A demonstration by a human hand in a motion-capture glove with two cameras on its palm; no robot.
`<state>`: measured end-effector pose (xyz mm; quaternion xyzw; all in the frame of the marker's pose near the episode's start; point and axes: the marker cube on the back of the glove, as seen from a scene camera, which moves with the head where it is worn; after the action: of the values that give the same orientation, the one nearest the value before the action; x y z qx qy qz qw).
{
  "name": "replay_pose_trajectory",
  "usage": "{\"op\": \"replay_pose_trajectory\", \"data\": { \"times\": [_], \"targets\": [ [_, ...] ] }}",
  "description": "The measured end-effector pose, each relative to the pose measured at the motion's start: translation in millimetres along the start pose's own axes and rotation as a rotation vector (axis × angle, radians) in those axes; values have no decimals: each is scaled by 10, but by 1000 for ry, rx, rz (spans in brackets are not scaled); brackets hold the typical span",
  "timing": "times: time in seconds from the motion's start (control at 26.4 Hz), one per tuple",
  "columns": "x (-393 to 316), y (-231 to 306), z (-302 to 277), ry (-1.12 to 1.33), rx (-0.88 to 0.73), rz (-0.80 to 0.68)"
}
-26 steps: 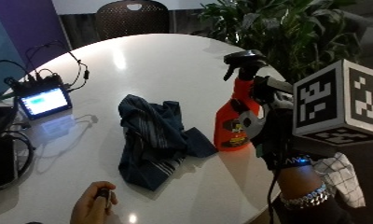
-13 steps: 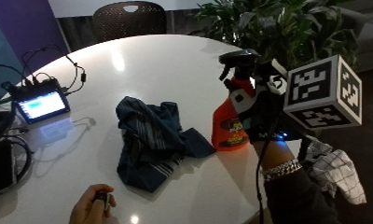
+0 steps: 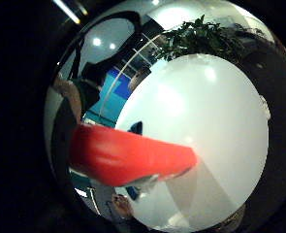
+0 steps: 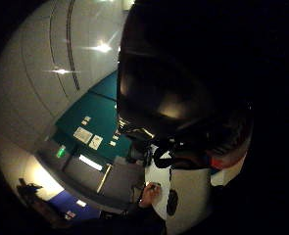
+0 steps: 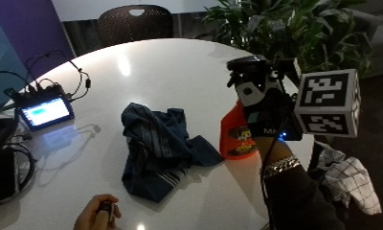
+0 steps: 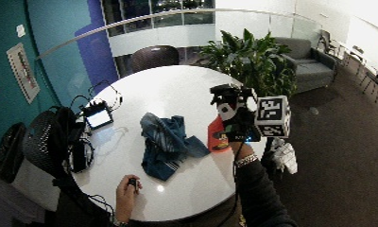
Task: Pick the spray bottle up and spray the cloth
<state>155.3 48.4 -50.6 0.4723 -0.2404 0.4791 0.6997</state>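
Note:
An orange spray bottle [image 5: 235, 136] with a black trigger head is at the table's right edge, leaning slightly. My gloved right hand [image 5: 266, 114] grips it around the neck, fingers curled below the trigger. Whether its base still touches the table I cannot tell. The wide outside view shows the same bottle [image 6: 218, 137] in the hand [image 6: 239, 124]. A crumpled blue striped cloth [image 5: 156, 143] lies on the white round table [image 5: 166, 62], just left of the bottle and touching it. The orange bottle [image 3: 128, 158] is close to my palm, and its dark head [image 4: 183, 98] blocks most of the thumb side view.
A small lit screen with cables [image 5: 45, 111] sits at the table's left side. The person's bare left hand [image 5: 99, 215] holds a small black thing at the front edge. A dark chair [image 5: 135, 21] and a plant [image 5: 287, 28] stand behind, and a checked cloth [image 5: 347, 177] lies off the table.
My gloved hand has moved in from the right and closed around the bottle's neck. The bottle stays in about the same spot and now leans a little. The cloth has not moved.

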Motion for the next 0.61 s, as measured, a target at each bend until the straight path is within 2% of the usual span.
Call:
{"op": "replay_pose_trajectory", "data": {
  "times": [0.19,0.38,0.49,0.61],
  "targets": [
    [-3,16,43,-49,75,-24],
    [-20,-43,77,-20,182,-118],
    [-116,-104,89,24,182,-201],
    [-343,-220,62,120,142,-347]
  ]
}}
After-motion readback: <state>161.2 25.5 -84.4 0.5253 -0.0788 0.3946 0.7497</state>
